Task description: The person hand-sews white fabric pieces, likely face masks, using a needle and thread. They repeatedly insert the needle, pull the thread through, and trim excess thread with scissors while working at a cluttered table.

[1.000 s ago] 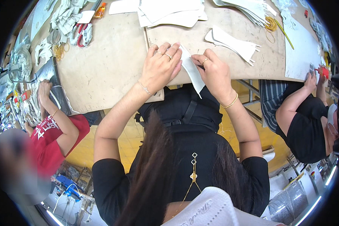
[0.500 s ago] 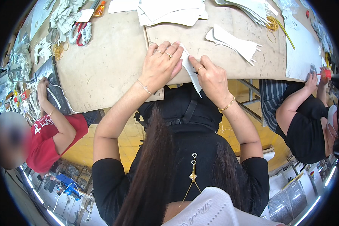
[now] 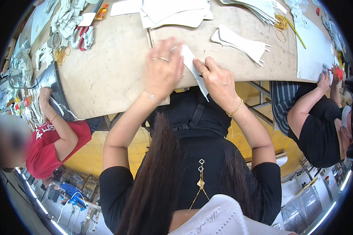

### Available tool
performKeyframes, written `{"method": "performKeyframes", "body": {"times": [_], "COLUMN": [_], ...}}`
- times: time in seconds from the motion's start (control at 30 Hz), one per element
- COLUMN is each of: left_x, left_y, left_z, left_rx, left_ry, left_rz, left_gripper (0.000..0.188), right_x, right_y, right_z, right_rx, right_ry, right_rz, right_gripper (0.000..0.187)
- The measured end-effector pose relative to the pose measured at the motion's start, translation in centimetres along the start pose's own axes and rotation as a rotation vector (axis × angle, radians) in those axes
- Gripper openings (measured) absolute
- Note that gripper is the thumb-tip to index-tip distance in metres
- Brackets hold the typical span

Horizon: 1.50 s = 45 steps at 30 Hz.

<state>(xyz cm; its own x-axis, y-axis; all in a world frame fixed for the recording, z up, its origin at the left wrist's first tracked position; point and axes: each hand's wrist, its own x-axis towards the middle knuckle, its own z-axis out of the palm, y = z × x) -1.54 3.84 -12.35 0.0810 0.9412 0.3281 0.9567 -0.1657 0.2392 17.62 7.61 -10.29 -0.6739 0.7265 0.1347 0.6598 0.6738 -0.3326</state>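
Observation:
A narrow white sheet piece (image 3: 191, 64), folded or curved along its length, lies at the table's near edge. Its pointed lower end hangs over that edge. My right hand (image 3: 219, 80) presses the piece with the index finger. The other fingers are curled round a small dark pointed tool (image 3: 201, 76), mostly hidden in the grip. My left hand (image 3: 163, 68), smeared by motion, is just left of the piece's upper end with its fingers stretched out. Right of the piece rest two white cut pieces (image 3: 241, 44) with pronged ends.
Stacks of white sheets (image 3: 176, 13) lie at the far side, with yellow rubber bands (image 3: 280, 22) to their right. Red-handled scissors (image 3: 81, 38) and an orange bottle (image 3: 101, 12) sit at far left. Co-workers sit on both sides, one in a red shirt (image 3: 62, 145).
My left hand has shifted left off the white piece, baring its upper end. My right hand stays nearly in place on it. The view has shifted slightly.

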Motion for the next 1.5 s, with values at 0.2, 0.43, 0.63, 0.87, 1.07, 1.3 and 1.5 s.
{"method": "performKeyframes", "body": {"times": [0.2, 0.43, 0.63, 0.87, 1.07, 1.3, 1.5], "left_x": [-1.5, -1.7, -1.7, -1.7, -1.7, -1.3, 0.6], "left_y": [-0.9, -1.3, -0.8, -0.5, -0.1, 0.3, 1.2], "left_z": [0.4, 0.3, 0.2, -0.2, -0.3, -0.7, -0.6], "left_rx": [-0.194, -0.088, -0.042, -0.005, -0.030, -0.005, -0.056], "left_ry": [-0.126, -0.167, -0.195, -0.275, -0.330, -0.323, -0.244], "left_rz": [0.154, 0.172, 0.169, 0.203, 0.222, 0.232, 0.188], "left_gripper": [0.056, 0.053, 0.048, 0.045, 0.044, 0.044, 0.032], "right_x": [-0.1, -2.7, -4.0, -4.3, -4.6, -4.6, -4.7], "right_y": [1.2, 1.8, 2.6, 3.2, 3.5, 3.1, 2.7], "right_z": [0.1, -1.8, -2.4, -2.4, -2.3, -2.8, -4.6], "right_rx": [0.101, 0.107, 0.066, 0.039, 0.039, -0.030, 0.042], "right_ry": [0.043, 0.006, -0.018, -0.034, -0.035, -0.087, -0.050], "right_rz": [-0.044, -0.016, -0.013, -0.019, -0.034, -0.026, 0.200], "right_gripper": [0.030, 0.028, 0.041, 0.040, 0.039, 0.033, 0.030]}}
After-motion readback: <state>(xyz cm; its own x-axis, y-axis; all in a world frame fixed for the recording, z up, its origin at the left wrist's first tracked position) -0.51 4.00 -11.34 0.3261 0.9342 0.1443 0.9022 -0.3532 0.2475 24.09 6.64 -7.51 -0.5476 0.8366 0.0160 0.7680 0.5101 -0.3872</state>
